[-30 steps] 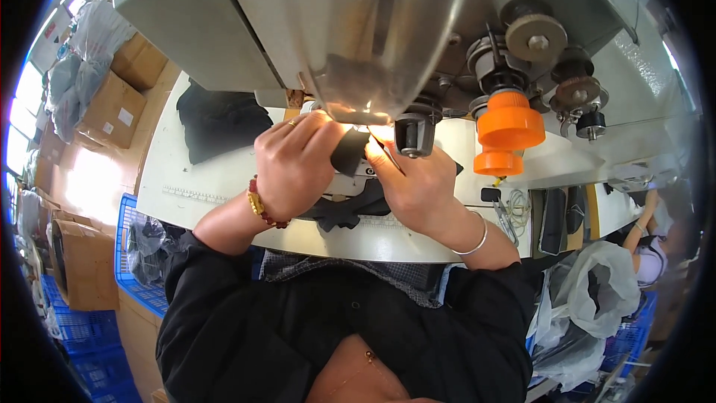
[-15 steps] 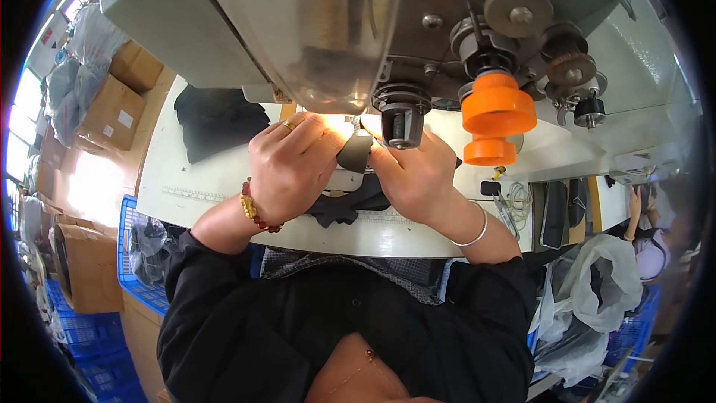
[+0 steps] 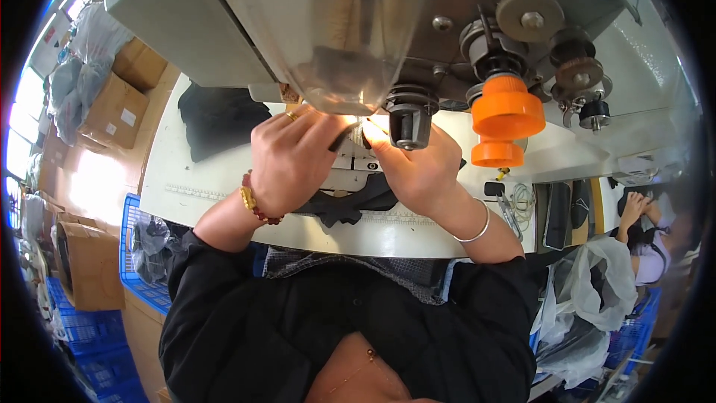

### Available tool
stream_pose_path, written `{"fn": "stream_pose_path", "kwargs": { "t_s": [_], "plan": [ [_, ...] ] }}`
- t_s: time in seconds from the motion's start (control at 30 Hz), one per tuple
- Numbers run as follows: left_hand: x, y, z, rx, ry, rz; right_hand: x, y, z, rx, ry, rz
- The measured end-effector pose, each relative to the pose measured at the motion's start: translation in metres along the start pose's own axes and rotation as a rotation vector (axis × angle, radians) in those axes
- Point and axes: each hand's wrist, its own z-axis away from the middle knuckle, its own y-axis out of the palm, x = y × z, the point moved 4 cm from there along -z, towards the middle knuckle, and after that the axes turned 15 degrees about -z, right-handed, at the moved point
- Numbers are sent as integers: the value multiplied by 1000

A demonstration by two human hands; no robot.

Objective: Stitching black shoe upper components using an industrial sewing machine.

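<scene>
Both hands are at the lit needle area of a sewing machine (image 3: 339, 52), whose head hides the fingertips in part. My left hand (image 3: 291, 164) is closed, pinching a small dark fabric piece (image 3: 344, 137) that shows as a narrow curved edge. From the other side my right hand (image 3: 425, 175) presses thumb and fingers together on the same piece, close to the metal plate. Below the hands another black cut fabric piece (image 3: 354, 200) lies on the white table (image 3: 313, 235), its right end beside my right hand.
Black fabric (image 3: 224, 121) lies on the table's left part, near a ruler strip (image 3: 192, 192). Orange knobs (image 3: 509, 108) hang right of my right hand. Small scissors (image 3: 510, 215) lie at the right. A blue basket (image 3: 142, 269) stands at left; a co-worker (image 3: 647, 242) sits far right.
The dark piece between my hands has turned from a broad flap to a narrow edge, uncovering the metal plate. My hands stay near the needle. The machine sits slightly further right in view.
</scene>
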Motion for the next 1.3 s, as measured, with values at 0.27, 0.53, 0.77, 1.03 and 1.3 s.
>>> {"fn": "stream_pose_path", "kwargs": {
  "t_s": [0.27,0.53,0.77,1.03,1.3],
  "plan": [
    [0,-7,0,85,18,118,-16,-8,-1,-22,-144,2],
    [-13,-5,2,-13,220,-63,-24,-6,0,-13,-235,-29],
    [-18,-6,7,-27,276,-107,-23,-5,1,-39,-270,-11],
    [-23,-6,1,-61,286,-111,-19,-10,-5,-1,-232,-106],
    [-15,-5,3,-49,263,-103,-16,-7,-1,-4,-216,-100]
  ]
}}
